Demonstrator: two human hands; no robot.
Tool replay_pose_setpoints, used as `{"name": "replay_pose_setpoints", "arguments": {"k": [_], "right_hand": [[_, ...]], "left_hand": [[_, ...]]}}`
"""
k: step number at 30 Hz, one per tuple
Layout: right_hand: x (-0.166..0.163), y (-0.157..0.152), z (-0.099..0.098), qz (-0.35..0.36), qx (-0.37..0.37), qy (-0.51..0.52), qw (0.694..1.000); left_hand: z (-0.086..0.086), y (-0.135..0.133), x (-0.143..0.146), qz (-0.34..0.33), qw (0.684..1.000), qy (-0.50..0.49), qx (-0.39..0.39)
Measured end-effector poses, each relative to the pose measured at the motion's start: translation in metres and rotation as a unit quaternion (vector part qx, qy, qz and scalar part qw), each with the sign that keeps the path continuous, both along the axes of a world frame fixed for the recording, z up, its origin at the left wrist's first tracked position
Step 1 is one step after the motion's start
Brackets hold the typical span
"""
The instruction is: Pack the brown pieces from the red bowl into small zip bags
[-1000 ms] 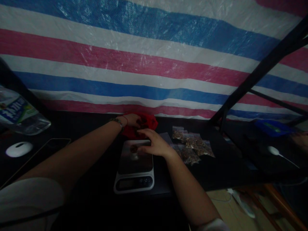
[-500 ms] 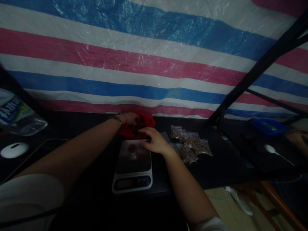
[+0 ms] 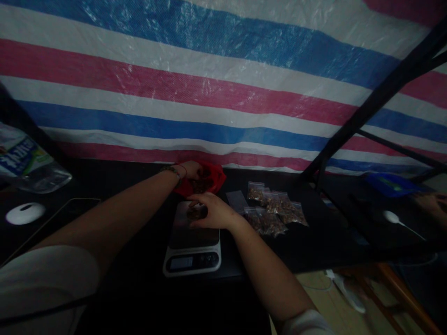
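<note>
A white kitchen scale [image 3: 193,239] with a dark top stands on the black table in front of me. On its top lies a small heap of brown bits [image 3: 196,213]. My right hand [image 3: 214,211] is over the scale, its thumb and fingers apart and curved around the heap. Behind the scale sits a red plastic bag [image 3: 218,177] with its mouth spread and brown bits inside. My left hand [image 3: 192,171] is closed at the bag's far left edge; its fingertips are partly hidden. To the right lie several clear zip bags [image 3: 275,204] filled with brown pieces.
A flat, clear bag [image 3: 236,201] lies beside the filled ones. To the left are a plastic bottle [image 3: 31,160], a white oval case [image 3: 25,214] and a dark flat device [image 3: 66,218]. At right, past a black frame bar [image 3: 349,125], are another person's hand [image 3: 431,204] and a white spoon [image 3: 393,217].
My right hand has moved from the bag's near edge left and down over the scale's heap. The scale display now looks lit. My left hand stays at the red bag.
</note>
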State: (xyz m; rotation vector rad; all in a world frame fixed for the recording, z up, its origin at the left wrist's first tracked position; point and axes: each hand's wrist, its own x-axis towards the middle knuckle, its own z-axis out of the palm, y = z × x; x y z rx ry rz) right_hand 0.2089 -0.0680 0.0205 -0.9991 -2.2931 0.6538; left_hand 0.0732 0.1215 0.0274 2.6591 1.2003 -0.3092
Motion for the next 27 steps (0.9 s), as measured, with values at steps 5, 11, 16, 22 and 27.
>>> {"name": "replay_pose_setpoints", "arguments": {"k": [5, 11, 16, 22, 27], "right_hand": [[0.002, 0.000, 0.000, 0.004, -0.006, 0.011, 1.000], [0.016, 0.006, 0.002, -0.022, -0.020, 0.043, 0.999], [0.022, 0.008, 0.001, -0.026, -0.031, 0.020, 0.999], [0.029, 0.008, 0.005, -0.033, -0.044, 0.042, 0.998], [0.032, 0.008, 0.006, -0.044, -0.028, 0.043, 0.998]], "left_hand": [[-0.003, 0.005, -0.003, -0.002, 1.000, -0.016, 0.016], [0.005, 0.000, -0.005, 0.001, 0.998, -0.040, 0.052], [0.033, -0.020, -0.003, -0.015, 0.994, -0.081, 0.073], [0.072, -0.071, -0.017, -0.047, 0.984, -0.155, 0.069], [0.058, -0.114, -0.042, -0.050, 0.991, -0.124, -0.003]]}}
